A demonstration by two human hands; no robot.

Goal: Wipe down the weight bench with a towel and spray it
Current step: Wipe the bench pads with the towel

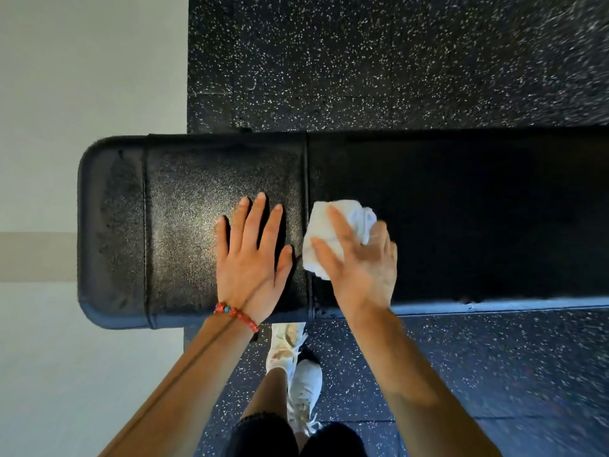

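Observation:
A black padded weight bench (184,199) runs across the view from left to right, with a seam near its middle. My left hand (252,258) lies flat on the left pad, fingers spread, holding nothing; a red bead bracelet circles its wrist. Just right of the seam, my right hand (359,258) presses a crumpled white towel (324,225) onto the pad, fingers spread over it. The right hand looks slightly blurred. No spray bottle is in view.
Black rubber flooring (395,61) with white flecks lies beyond and in front of the bench. A pale wall or floor area (82,61) fills the left side. My white shoes (304,387) stand on the flooring below the bench's near edge.

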